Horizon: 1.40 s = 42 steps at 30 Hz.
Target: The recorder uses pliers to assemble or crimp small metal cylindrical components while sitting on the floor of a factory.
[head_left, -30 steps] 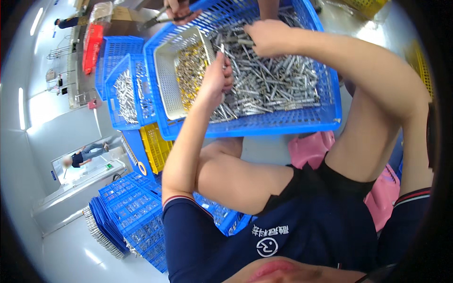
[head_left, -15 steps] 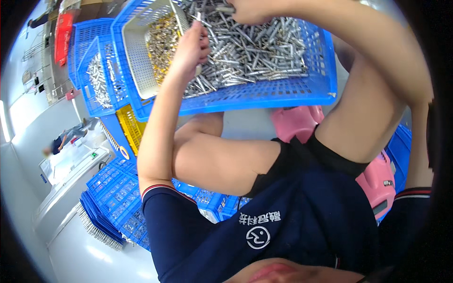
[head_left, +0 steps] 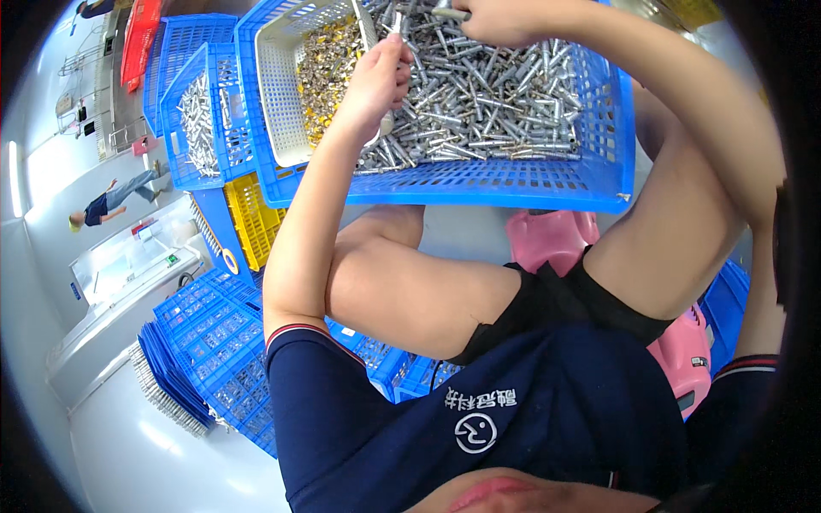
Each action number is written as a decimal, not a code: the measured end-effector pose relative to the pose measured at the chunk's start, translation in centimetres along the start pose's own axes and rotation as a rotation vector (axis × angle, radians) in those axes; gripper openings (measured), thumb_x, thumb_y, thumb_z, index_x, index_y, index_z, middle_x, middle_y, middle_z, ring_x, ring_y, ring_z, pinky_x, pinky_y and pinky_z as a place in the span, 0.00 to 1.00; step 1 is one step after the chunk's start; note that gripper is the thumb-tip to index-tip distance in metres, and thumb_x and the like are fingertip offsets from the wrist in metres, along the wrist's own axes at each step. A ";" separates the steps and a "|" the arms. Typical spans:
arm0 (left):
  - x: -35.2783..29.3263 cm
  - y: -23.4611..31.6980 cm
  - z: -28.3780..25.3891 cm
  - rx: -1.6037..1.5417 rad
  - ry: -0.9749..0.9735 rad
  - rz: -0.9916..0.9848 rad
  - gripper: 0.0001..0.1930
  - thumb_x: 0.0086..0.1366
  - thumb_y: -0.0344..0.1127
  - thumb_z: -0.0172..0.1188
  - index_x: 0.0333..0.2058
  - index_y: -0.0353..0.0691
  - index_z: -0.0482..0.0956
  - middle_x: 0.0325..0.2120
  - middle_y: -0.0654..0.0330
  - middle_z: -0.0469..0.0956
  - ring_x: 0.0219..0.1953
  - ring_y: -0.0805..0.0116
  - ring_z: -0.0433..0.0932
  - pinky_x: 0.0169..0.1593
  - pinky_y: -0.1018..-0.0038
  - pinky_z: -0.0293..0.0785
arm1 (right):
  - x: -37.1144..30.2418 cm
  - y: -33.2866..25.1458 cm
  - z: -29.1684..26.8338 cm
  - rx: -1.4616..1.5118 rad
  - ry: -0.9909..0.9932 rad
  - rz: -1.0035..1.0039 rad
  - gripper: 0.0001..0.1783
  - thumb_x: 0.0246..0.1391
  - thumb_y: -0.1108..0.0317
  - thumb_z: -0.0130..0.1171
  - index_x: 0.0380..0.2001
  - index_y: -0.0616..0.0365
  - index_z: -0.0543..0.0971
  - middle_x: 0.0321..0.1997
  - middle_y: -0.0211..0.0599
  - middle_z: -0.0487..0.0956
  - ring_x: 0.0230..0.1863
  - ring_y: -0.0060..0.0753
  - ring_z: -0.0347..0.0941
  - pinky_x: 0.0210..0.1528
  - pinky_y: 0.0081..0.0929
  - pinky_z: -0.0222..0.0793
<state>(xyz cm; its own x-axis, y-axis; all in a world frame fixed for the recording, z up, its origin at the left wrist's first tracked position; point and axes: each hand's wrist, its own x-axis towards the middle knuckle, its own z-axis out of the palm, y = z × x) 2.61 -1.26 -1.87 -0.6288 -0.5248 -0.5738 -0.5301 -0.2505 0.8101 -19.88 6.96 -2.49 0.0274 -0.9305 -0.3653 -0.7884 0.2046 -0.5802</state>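
A blue plastic basket (head_left: pixel 513 193) in front of me holds a heap of silver metal pins (head_left: pixel 496 103). Above that heap my left hand (head_left: pixel 378 84) is closed around a slim silver metal piece (head_left: pixel 398 23), whose bright tip sticks up past the thumb. A pale rounded end (head_left: pixel 386 125) shows below the same fist; I cannot tell whether it belongs to that piece. To the right, at the top edge of the view, my right hand (head_left: pixel 500 19) pinches a grey metal pin (head_left: pixel 451 14) pointing toward the left hand.
Inside the basket's left side sits a white basket (head_left: pixel 282 111) of small yellow and brass-coloured parts (head_left: pixel 329 73). More blue baskets (head_left: pixel 197 120) and a yellow crate (head_left: pixel 256 221) stand leftward. Pink plastic (head_left: pixel 554 238) shows between my legs. A person (head_left: pixel 111 202) is farther off.
The view has shifted, so the baskets and both hands appear slightly right and lower. Both hands keep their grips. The distant person is more upright in stance, arms spread.
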 end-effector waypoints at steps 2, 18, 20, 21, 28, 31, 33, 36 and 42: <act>0.4 0.6 1.3 0.151 0.016 0.000 0.20 0.75 0.53 0.42 0.41 0.43 0.74 0.23 0.71 0.65 0.19 0.83 0.59 0.21 0.84 0.53 | -1.9 -0.1 -0.1 0.006 0.054 0.009 0.20 0.47 0.63 0.49 0.39 0.65 0.81 0.38 0.62 0.81 0.43 0.58 0.79 0.49 0.46 0.72; -0.9 2.5 -1.4 0.326 0.134 0.351 0.14 0.69 0.40 0.57 0.25 0.41 0.70 0.18 0.76 0.63 0.23 0.84 0.58 0.26 0.79 0.56 | -3.3 -3.3 -2.4 0.628 0.021 0.044 0.09 0.45 0.66 0.53 0.27 0.61 0.75 0.14 0.28 0.65 0.10 0.21 0.62 0.12 0.24 0.59; -1.0 2.5 -1.6 0.332 0.151 0.361 0.14 0.69 0.40 0.57 0.25 0.41 0.70 0.18 0.76 0.63 0.23 0.84 0.59 0.26 0.79 0.56 | -3.1 -3.2 -2.4 0.623 0.023 0.033 0.10 0.45 0.66 0.54 0.28 0.62 0.75 0.14 0.28 0.65 0.10 0.21 0.62 0.11 0.23 0.58; -1.0 2.3 -1.6 0.337 0.153 0.365 0.15 0.69 0.41 0.57 0.24 0.41 0.70 0.18 0.75 0.64 0.23 0.84 0.59 0.26 0.79 0.57 | -2.9 -2.9 -2.4 0.605 0.028 0.045 0.10 0.45 0.66 0.54 0.28 0.63 0.75 0.15 0.29 0.66 0.11 0.21 0.63 0.13 0.24 0.59; -1.0 1.7 -1.3 0.319 0.185 0.311 0.15 0.68 0.41 0.57 0.24 0.41 0.70 0.17 0.73 0.65 0.21 0.83 0.60 0.25 0.77 0.58 | -2.6 -2.0 -1.5 0.411 0.185 0.018 0.13 0.45 0.63 0.57 0.26 0.66 0.78 0.18 0.34 0.71 0.21 0.28 0.67 0.26 0.33 0.62; -1.6 2.0 -1.0 0.281 0.168 0.275 0.15 0.67 0.41 0.57 0.23 0.42 0.70 0.17 0.73 0.65 0.21 0.83 0.60 0.25 0.77 0.58 | -3.0 -2.4 -1.9 0.447 0.157 0.057 0.14 0.44 0.62 0.57 0.26 0.65 0.78 0.18 0.35 0.71 0.22 0.28 0.66 0.27 0.33 0.61; -2.0 2.1 -1.0 0.267 0.146 0.267 0.15 0.67 0.41 0.57 0.23 0.42 0.70 0.17 0.73 0.65 0.21 0.83 0.60 0.25 0.77 0.58 | -3.0 -2.3 -1.8 0.419 0.100 0.071 0.15 0.44 0.61 0.57 0.26 0.65 0.78 0.18 0.35 0.71 0.22 0.28 0.66 0.27 0.33 0.61; -2.1 2.2 -0.9 0.290 0.143 0.239 0.15 0.67 0.42 0.56 0.23 0.43 0.70 0.16 0.74 0.64 0.20 0.83 0.58 0.24 0.77 0.56 | -3.3 -2.4 -1.9 0.419 0.085 0.085 0.16 0.43 0.61 0.58 0.28 0.65 0.79 0.18 0.35 0.72 0.23 0.28 0.67 0.27 0.32 0.62; -2.2 2.0 -0.9 0.219 0.080 0.179 0.13 0.68 0.42 0.57 0.25 0.47 0.69 0.16 0.76 0.62 0.18 0.86 0.56 0.21 0.80 0.51 | -2.0 -0.8 0.0 0.413 0.116 0.037 0.19 0.44 0.61 0.57 0.34 0.66 0.81 0.21 0.38 0.74 0.20 0.31 0.69 0.20 0.31 0.62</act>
<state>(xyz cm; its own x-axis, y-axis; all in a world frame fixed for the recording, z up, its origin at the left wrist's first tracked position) 3.42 -1.37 1.15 -0.6811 -0.6093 -0.4060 -0.5303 0.0283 0.8473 -19.33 8.69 -1.31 -0.0845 -0.9433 -0.3210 -0.4744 0.3214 -0.8196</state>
